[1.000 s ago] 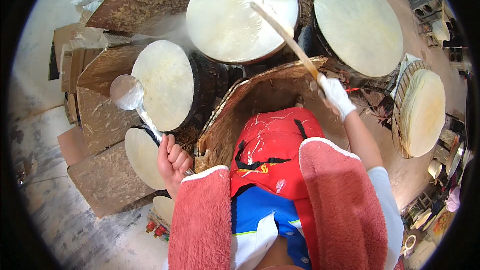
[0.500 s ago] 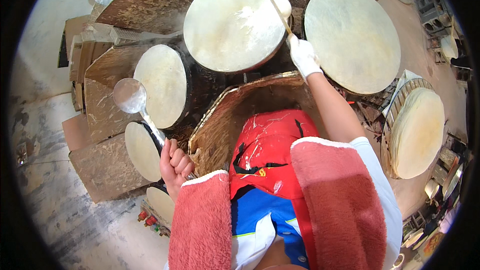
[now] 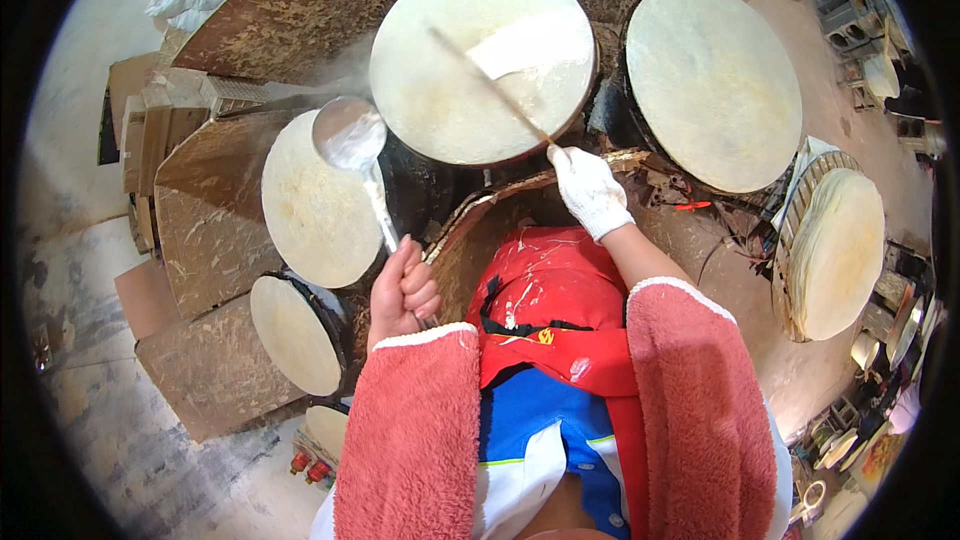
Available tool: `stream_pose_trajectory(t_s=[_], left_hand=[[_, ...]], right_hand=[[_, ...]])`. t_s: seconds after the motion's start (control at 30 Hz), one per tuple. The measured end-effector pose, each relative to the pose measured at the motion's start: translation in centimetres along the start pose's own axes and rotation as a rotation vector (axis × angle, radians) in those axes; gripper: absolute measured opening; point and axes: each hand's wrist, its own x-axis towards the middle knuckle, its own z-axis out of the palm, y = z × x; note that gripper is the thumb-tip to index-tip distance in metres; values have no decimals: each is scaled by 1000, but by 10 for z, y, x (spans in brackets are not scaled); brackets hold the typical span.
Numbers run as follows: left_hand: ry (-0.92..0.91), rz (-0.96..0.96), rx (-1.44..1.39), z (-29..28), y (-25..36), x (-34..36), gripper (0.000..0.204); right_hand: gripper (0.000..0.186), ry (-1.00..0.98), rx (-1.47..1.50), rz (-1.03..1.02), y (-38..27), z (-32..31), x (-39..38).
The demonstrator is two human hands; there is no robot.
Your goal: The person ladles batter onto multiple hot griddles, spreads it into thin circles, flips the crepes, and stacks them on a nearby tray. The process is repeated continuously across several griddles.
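My left hand (image 3: 404,290) is closed around the handle of a metal ladle (image 3: 355,140). White batter coats its bowl, which hangs over the edge of the left griddle's round pale sheet (image 3: 322,215). In a white glove, my right hand (image 3: 590,193) grips the near end of a thin wooden stick (image 3: 500,100). The stick slants across the middle griddle's round sheet (image 3: 440,50), its far end smeared by motion. A bright white patch of wet batter (image 3: 540,45) lies on the right part of that sheet, beyond the stick.
To the right is another griddle with a pale sheet (image 3: 715,85). A stack of round sheets (image 3: 830,255) rests on a slatted rack at far right. Smaller griddles, one with a sheet (image 3: 295,335), stand at lower left beside cardboard panels (image 3: 220,365). A curved board (image 3: 260,30) stands behind.
The ladle has swung right, from left of the left griddle to its upper right edge. My right hand has drawn nearer and left, and the white batter patch now looks broader.
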Motion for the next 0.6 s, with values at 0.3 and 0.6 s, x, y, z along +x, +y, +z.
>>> stream_pose_trajectory(t_s=[0.3, 0.6], left_hand=[[-21, -226, 166, 8, 39, 58, 39], [-101, -252, 157, 22, 62, 108, 26]], right_hand=[[51, 231, -87, 273, 2, -13, 13], [46, 303, -172, 162, -23, -2, -1]])
